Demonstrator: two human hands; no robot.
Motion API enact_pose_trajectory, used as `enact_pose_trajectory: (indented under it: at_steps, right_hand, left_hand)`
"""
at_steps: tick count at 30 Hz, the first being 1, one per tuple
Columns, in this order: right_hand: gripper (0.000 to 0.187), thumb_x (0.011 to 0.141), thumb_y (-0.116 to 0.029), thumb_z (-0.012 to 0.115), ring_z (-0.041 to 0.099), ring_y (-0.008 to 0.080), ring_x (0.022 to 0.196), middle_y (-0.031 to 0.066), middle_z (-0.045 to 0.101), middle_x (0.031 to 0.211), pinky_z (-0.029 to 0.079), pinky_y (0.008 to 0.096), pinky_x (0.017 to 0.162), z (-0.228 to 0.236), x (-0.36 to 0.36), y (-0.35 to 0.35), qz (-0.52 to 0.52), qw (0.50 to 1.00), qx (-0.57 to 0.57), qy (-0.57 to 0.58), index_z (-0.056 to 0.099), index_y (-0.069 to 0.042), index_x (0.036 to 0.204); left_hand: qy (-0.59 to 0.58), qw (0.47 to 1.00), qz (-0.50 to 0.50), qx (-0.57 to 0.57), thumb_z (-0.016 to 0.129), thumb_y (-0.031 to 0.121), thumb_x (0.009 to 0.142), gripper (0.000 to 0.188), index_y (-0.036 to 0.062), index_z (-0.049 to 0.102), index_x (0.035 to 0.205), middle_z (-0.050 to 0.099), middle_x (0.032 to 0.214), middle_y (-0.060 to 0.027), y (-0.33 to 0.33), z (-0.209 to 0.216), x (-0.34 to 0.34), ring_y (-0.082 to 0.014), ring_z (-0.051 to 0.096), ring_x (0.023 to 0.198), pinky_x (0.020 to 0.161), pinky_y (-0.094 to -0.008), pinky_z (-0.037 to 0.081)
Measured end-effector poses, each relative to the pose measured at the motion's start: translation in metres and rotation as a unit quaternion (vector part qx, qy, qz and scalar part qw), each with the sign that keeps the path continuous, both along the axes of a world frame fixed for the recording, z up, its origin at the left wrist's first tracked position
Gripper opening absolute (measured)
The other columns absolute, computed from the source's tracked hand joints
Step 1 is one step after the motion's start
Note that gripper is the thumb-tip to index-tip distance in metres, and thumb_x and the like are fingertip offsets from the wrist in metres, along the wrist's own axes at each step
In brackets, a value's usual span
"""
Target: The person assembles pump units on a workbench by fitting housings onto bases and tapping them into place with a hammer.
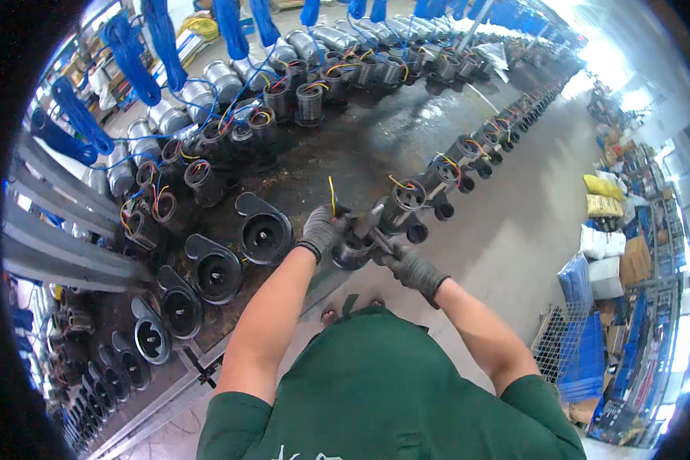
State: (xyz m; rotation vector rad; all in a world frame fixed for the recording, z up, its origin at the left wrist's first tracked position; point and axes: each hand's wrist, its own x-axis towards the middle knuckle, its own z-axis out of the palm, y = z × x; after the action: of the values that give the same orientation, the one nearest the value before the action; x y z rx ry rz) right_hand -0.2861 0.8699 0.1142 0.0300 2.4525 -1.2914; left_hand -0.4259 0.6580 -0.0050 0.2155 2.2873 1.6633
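Note:
My left hand, in a grey glove, is closed at the left rim of a dark round motor housing at the table's front edge. Yellow and red wires stick up beside its fingers; exactly what it grips is hidden. On the other side, my gloved right hand is wrapped round a grey metal tool reaching over the housing. The tool's kind is unclear. Just beyond stands another open cylindrical housing with wires at its top and a short side pipe.
Left of my hands, black round pump covers line the dark table. More wired housings and silver motor cylinders run along the far side, under hanging blue cable bundles. Shelves, boxes and a wire cage stand right.

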Motion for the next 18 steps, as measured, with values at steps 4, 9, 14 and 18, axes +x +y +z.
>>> enact_pose_trajectory:
  at_steps: [4, 9, 14, 18]
  right_hand:
    - [0.048, 0.095, -0.020, 0.062, 0.065, 0.0325, 0.097, 0.0237, 0.067, 0.109, 0.050, 0.0413, 0.089, 0.012, -0.008, 0.008, 0.022, 0.999, 0.006, -0.025, 0.053, -0.004, 0.140]
    - [0.038, 0.098, -0.027, 0.062, 0.056, 0.0106, 0.065, 0.0024, 0.062, 0.081, 0.048, 0.0328, 0.057, -0.053, 0.013, 0.017, 0.006, 0.975, 0.065, 0.211, 0.061, -0.005, 0.128]
    - [0.038, 0.098, -0.029, 0.062, 0.055, 0.0098, 0.070, 0.0043, 0.064, 0.089, 0.047, 0.0318, 0.058, 0.013, -0.001, 0.001, 0.020, 0.999, -0.023, -0.039, 0.061, -0.004, 0.127]
    - [0.039, 0.097, -0.025, 0.063, 0.052, 0.0089, 0.068, 0.0036, 0.063, 0.092, 0.048, 0.0274, 0.058, 0.038, 0.002, -0.003, 0.011, 0.998, -0.063, -0.003, 0.058, -0.006, 0.131]
  left_hand:
    - [-0.021, 0.999, 0.017, 0.017, 0.077, 0.032, 0.086, 0.031, 0.0053, 0.076, 0.102, 0.076, 0.092, -0.0142, -0.006, -0.006, -0.001, -0.0250, 0.073, 0.083, 0.077, -0.0378, 0.055]
    - [-0.046, 0.977, -0.008, 0.206, 0.075, 0.021, 0.089, 0.023, 0.0009, 0.075, 0.101, 0.076, 0.086, -0.0118, 0.005, -0.007, -0.005, -0.0162, 0.068, 0.075, 0.073, -0.0329, 0.054]
    - [-0.023, 0.994, 0.000, 0.105, 0.076, 0.018, 0.087, 0.021, 0.0009, 0.074, 0.098, 0.076, 0.086, -0.0121, -0.002, -0.008, -0.002, -0.0178, 0.070, 0.076, 0.072, -0.0330, 0.054]
    - [-0.218, 0.938, 0.040, 0.265, 0.066, 0.012, 0.093, 0.016, 0.0015, 0.069, 0.105, 0.073, 0.094, -0.0110, 0.002, -0.006, -0.007, -0.0193, 0.068, 0.080, 0.075, -0.0343, 0.056]
